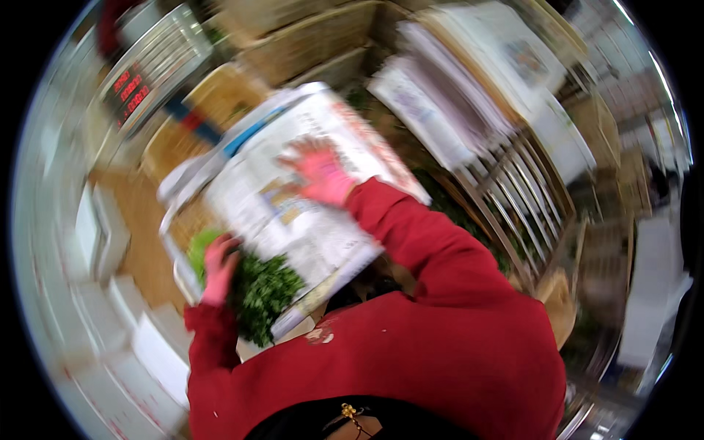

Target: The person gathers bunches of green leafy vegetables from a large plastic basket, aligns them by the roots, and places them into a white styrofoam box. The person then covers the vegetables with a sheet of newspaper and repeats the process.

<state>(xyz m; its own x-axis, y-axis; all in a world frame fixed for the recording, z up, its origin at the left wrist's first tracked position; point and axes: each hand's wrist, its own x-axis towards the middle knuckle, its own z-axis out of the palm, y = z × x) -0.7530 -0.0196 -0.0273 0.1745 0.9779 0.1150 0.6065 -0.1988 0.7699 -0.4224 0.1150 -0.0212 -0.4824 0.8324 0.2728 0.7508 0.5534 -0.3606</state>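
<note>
My left hand (219, 269), in a pink glove, curls its fingers over a bunch of dark green leafy herbs (268, 297) at the near left edge of a printed paper sheet (324, 242). Light green vegetable matter (201, 248) shows on the other side of that hand. With fingers spread, my gloved right hand (322, 171) is over the middle of the sheet and blurred; whether it presses on the paper is hard to tell. The sheet bears writing and a coloured picture. Beneath it, a pale-rimmed container (177, 269) shows along the left.
A scale with a red digital display (132, 91) stands at the upper left. Stacked printed sheets (440, 104) lie at the upper right, beside a slatted metal rack (517, 192). White foam boxes (159, 352) line the left. Brown crates (313, 47) stand at the back.
</note>
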